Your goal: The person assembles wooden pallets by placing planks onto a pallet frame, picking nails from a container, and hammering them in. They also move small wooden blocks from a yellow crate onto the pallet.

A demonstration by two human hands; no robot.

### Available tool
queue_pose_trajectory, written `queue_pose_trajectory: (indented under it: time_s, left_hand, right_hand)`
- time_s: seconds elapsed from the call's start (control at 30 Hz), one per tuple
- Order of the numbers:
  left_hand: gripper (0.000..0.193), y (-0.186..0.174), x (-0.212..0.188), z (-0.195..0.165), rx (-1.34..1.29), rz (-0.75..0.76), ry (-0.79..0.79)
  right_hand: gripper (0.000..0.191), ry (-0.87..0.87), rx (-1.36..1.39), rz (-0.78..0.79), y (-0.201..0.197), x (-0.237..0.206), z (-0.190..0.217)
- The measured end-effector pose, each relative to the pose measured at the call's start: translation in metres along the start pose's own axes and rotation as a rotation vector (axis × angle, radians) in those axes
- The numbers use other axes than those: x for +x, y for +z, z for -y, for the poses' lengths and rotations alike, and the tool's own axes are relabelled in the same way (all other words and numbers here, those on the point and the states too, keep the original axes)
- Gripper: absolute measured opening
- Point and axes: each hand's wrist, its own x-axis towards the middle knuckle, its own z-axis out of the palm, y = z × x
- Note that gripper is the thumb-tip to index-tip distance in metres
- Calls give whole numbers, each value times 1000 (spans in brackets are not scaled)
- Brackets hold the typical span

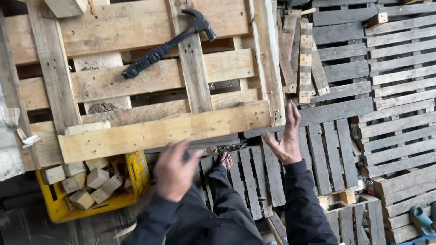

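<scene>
While both hands hang in the air empty, the closest thing to them is the pale plank [165, 131] along the near edge of the light wooden pallet [136, 77]. That plank's long axis runs side to side, climbing a bit toward the right hand's end, and it sits just above both hands. Its right end is just left of the right hand's fingertips; whether they touch it, I can't tell.

Left hand [175, 174] is a bit blurred, back of the hand toward the camera, fingers loosely curled and spread, gripping nothing. It sits just under the plank's middle. Right hand [287, 138] is open and flat-ish, fingers straight and together pointing up and away, thumb out to the left, palm facing left. Both arms wear dark sleeves and come in from the bottom edge.

Up beyond the left hand, well clear of it, a black hammer [169, 44] lies on the pallet slats. Its long axis is diagonal: head up and to the right, grip end down to the left.

Left of the left hand and below the plank is a yellow crate [136, 174] with small wooden blocks [91, 183] in it. Grey weathered pallets [390, 90] are spread out right of the right hand. A bare foot [224, 159] shows between the hands.
</scene>
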Motion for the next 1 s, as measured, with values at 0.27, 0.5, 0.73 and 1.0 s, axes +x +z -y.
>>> queue_pose_trajectory:
  time_s: [0.27, 0.5, 0.73, 1.0]
  left_hand:
    - [122, 139, 102, -63, 272, 427, 346]
    - [95, 153, 96, -64, 207, 222, 434]
    - [91, 148, 100, -64, 185, 259, 442]
    - [91, 157, 80, -69, 213, 230, 452]
  right_hand:
    - [107, 196, -236, 405, -1, 33, -49]
    - [103, 194, -52, 337, -3, 38, -50]
    - [108, 282, -102, 428, -4, 47, -40]
    - [106, 318, -136, 453, -13, 33, -33]
